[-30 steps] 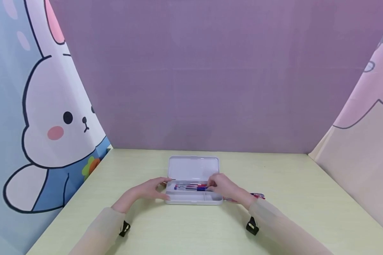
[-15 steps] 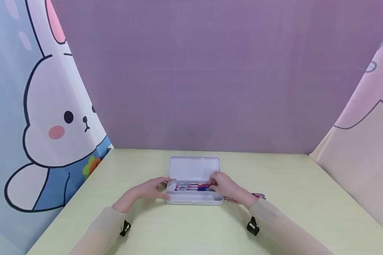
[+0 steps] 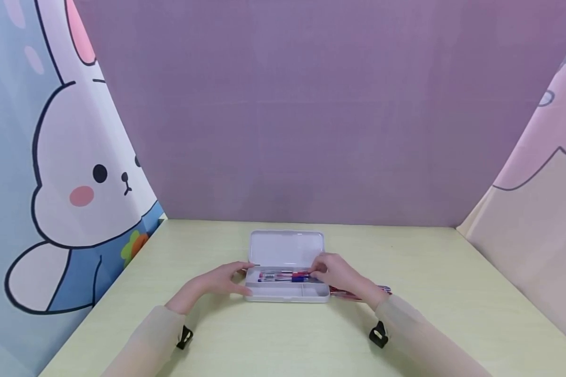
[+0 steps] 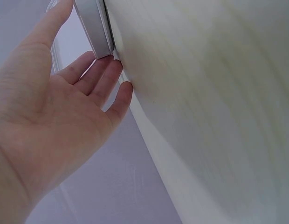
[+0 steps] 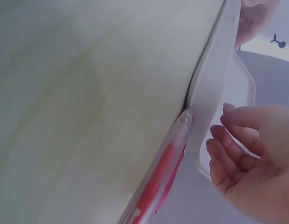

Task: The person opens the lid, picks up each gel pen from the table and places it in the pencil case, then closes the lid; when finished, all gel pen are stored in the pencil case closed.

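A white pencil case (image 3: pixel 274 292) lies with its lid (image 3: pixel 286 248) raised at the back. Several pens (image 3: pixel 285 276), with red and blue parts, lie in its rear compartment. My left hand (image 3: pixel 219 279) holds the case's left end, thumb at the front corner and fingers at the back; in the left wrist view the fingertips touch the case's end (image 4: pixel 99 37). Over the right end of the rear compartment is my right hand (image 3: pixel 335 272), its fingers loosely bent. Nothing shows between those fingers in the right wrist view, where the thumb and fingertips stand apart.
More pens (image 3: pixel 346 295) lie on the table (image 3: pixel 264 340) against the case's right end, partly under the right forearm. One with a red core (image 5: pixel 158 172) shows close up in the right wrist view. A purple panel (image 3: pixel 287 115) stands behind the table.
My right hand has shifted slightly right, off the ends of the pens in the case, and more of the blue-ended pen shows. The left hand and the case stay put.
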`<action>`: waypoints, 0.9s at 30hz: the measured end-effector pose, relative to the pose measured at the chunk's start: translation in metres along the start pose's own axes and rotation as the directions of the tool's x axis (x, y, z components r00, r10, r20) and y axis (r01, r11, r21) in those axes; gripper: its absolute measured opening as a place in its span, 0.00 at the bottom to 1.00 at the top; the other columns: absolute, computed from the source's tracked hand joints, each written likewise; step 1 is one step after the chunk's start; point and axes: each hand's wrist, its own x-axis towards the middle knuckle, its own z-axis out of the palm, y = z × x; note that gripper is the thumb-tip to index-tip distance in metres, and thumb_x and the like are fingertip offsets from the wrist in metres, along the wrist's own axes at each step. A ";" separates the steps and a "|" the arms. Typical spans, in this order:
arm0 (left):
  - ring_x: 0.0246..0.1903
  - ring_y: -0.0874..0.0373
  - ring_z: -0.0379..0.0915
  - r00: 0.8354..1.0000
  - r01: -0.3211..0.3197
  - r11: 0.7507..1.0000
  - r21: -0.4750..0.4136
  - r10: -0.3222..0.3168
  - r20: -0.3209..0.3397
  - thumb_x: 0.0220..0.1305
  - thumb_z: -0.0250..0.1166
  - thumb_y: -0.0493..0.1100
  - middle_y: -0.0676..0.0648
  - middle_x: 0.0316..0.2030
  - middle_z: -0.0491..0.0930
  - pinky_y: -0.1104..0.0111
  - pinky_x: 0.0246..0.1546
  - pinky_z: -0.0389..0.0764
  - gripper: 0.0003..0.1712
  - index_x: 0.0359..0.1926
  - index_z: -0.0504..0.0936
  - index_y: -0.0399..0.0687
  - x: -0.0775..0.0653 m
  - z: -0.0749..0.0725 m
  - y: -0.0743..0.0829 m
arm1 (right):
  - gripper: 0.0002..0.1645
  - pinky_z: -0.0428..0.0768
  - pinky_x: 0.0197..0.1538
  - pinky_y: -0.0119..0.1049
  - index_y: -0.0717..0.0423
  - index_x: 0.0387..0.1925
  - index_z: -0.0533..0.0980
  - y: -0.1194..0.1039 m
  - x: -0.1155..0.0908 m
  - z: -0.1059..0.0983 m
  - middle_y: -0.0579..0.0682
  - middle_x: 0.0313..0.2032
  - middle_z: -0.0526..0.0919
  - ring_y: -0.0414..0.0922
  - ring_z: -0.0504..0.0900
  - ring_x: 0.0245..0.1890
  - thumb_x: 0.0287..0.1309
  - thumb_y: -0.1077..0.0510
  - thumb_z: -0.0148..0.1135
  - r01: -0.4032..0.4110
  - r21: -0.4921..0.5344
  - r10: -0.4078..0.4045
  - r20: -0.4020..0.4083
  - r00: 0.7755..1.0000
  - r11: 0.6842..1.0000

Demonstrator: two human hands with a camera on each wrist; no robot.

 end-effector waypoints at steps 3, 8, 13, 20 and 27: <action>0.61 0.41 0.63 1.000 0.014 1.000 0.007 -0.014 -0.004 0.52 0.71 0.54 0.37 0.62 0.67 0.45 0.64 0.61 0.44 0.67 0.64 0.44 -0.001 0.000 0.001 | 0.04 0.80 0.37 0.32 0.59 0.34 0.80 0.003 -0.004 -0.005 0.47 0.30 0.82 0.37 0.77 0.31 0.55 0.63 0.64 0.050 0.025 -0.049 -0.007 0.999 0.998; 0.61 0.42 0.63 1.000 0.020 1.000 0.006 -0.020 -0.006 0.51 0.71 0.54 0.37 0.62 0.67 0.45 0.64 0.61 0.44 0.67 0.64 0.44 -0.002 0.000 0.002 | 0.07 0.81 0.41 0.39 0.59 0.37 0.81 0.008 -0.009 -0.011 0.48 0.33 0.83 0.40 0.80 0.35 0.56 0.61 0.63 0.098 0.067 -0.095 -0.048 0.994 0.993; 0.60 0.41 0.64 1.000 0.008 1.000 -0.003 -0.008 -0.006 0.51 0.71 0.54 0.36 0.62 0.67 0.45 0.63 0.62 0.44 0.66 0.64 0.43 -0.003 0.000 0.002 | 0.10 0.81 0.43 0.40 0.58 0.40 0.81 0.011 -0.014 -0.015 0.48 0.36 0.84 0.40 0.80 0.37 0.57 0.59 0.63 0.092 0.078 -0.085 -0.091 0.992 0.993; 0.61 0.41 0.64 1.000 0.010 1.000 -0.010 -0.010 -0.007 0.51 0.71 0.54 0.37 0.62 0.67 0.45 0.63 0.62 0.45 0.66 0.64 0.44 -0.003 0.001 0.002 | 0.13 0.81 0.47 0.46 0.58 0.44 0.80 0.014 -0.021 -0.023 0.51 0.39 0.84 0.42 0.80 0.40 0.58 0.58 0.63 0.062 0.077 -0.053 -0.111 0.992 0.995; 0.61 0.41 0.64 1.000 0.012 1.000 -0.006 -0.012 -0.007 0.51 0.71 0.54 0.36 0.62 0.67 0.45 0.63 0.61 0.45 0.67 0.64 0.43 -0.004 0.000 0.003 | 0.13 0.81 0.46 0.45 0.57 0.42 0.80 0.020 -0.029 -0.032 0.49 0.38 0.83 0.42 0.80 0.39 0.56 0.56 0.64 0.081 0.064 -0.068 -0.179 0.981 0.995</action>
